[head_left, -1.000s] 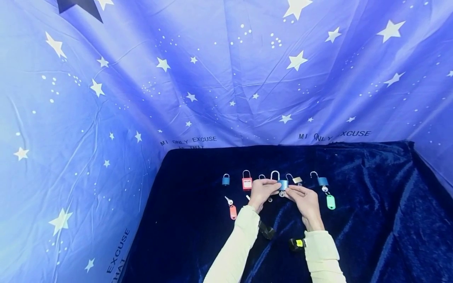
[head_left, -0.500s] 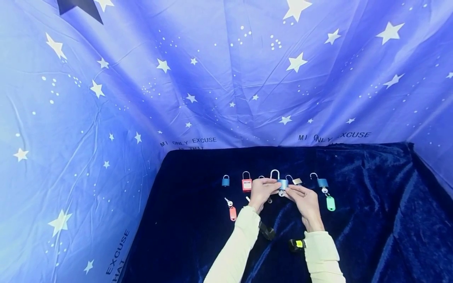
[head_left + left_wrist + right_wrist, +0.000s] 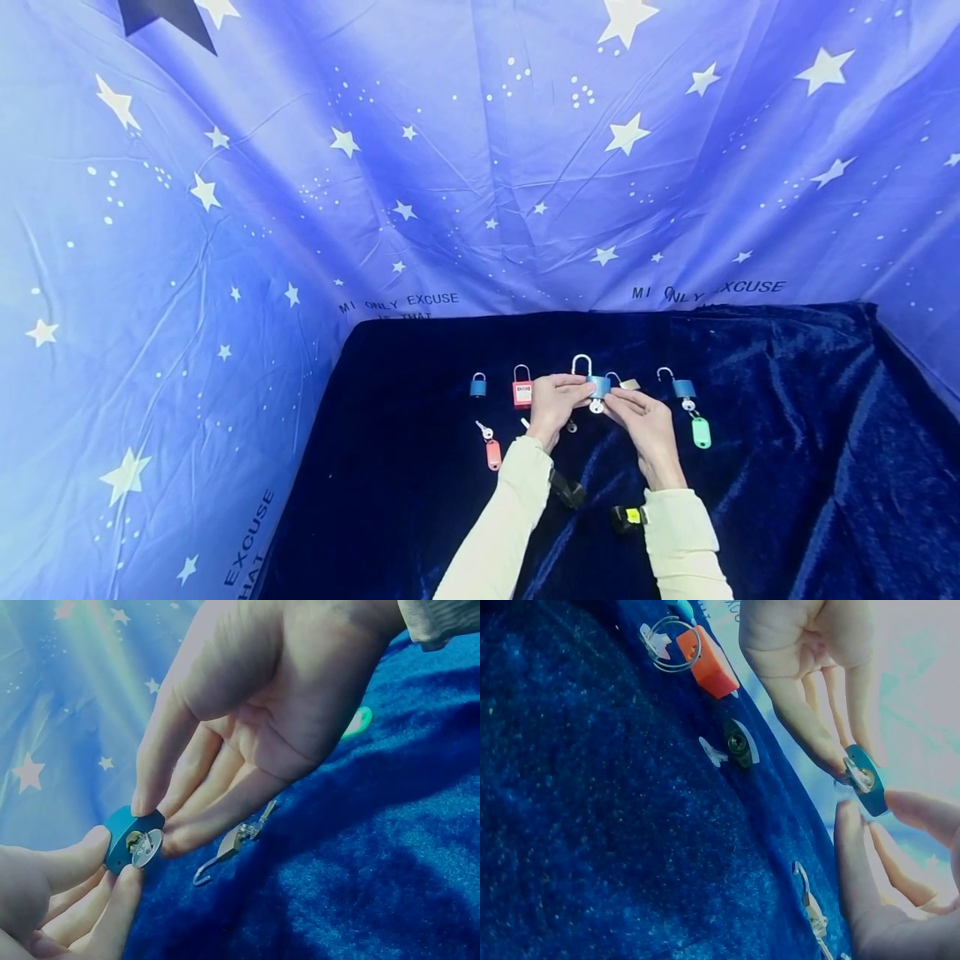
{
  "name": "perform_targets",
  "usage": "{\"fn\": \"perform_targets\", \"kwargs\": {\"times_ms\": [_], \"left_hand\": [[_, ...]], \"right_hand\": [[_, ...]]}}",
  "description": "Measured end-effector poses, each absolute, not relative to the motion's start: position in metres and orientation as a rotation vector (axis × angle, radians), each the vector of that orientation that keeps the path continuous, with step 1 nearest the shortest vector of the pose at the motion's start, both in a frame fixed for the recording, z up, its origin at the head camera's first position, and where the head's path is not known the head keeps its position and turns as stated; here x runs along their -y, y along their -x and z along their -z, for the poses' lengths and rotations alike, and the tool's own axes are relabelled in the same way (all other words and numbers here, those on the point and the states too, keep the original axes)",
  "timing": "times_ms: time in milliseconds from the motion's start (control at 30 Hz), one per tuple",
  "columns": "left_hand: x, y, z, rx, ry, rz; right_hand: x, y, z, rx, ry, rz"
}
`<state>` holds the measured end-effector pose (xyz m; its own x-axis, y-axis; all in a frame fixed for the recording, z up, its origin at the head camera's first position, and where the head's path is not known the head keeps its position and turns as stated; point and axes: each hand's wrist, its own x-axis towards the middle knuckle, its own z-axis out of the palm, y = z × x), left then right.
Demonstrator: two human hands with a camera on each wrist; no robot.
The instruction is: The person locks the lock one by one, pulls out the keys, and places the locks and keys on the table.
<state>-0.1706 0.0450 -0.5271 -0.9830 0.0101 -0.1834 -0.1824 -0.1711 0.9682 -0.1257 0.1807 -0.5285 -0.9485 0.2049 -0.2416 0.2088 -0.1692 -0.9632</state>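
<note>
My left hand (image 3: pixel 557 404) and right hand (image 3: pixel 643 425) pinch a blue padlock (image 3: pixel 598 388) between them, one from each side. Its silver shackle stands up and looks unlatched at one end. A key (image 3: pixel 148 847) sticks out of the keyhole underneath. To the right, a brass padlock (image 3: pixel 628 384) with its shackle swung out lies partly behind my right fingertips. A dark padlock (image 3: pixel 739 742) with a key (image 3: pixel 712 752) beside it lies on the cloth; in the head view my left hand hides most of that spot.
On dark blue velvet cloth (image 3: pixel 390 500), a small blue padlock (image 3: pixel 478 384) and a red padlock (image 3: pixel 522 388) lie left. A key with a red tag (image 3: pixel 492 454) lies nearer. At right, another blue padlock (image 3: pixel 683 388) carries a key and green tag (image 3: pixel 701 432). A starry curtain (image 3: pixel 450 167) stands behind.
The held padlock has risen slightly, both hands keeping their pinch on it. A shackle that showed above my left hand is now hidden.
</note>
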Motion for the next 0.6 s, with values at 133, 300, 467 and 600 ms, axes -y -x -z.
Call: {"fn": "perform_targets", "kwargs": {"times_ms": [133,300,467,600], "left_hand": [[-0.0451,0.1705,0.5268,-1.944,0.206,-2.307],[-0.0453,0.1682,0.5267,-1.960,0.193,-2.286],[-0.0449,0.1679,0.5286,-1.915,0.172,-2.297],[-0.0430,0.1682,0.5284,-1.875,0.147,-2.289]], "right_hand": [[-0.1793,0.1262,0.5296,-2.070,-0.520,2.318],[-0.1791,0.1265,0.5304,-2.146,-0.538,2.233],[-0.1787,0.1272,0.5300,-2.136,-0.557,2.251],[-0.1772,0.1274,0.5310,-2.042,-0.551,2.368]]}}
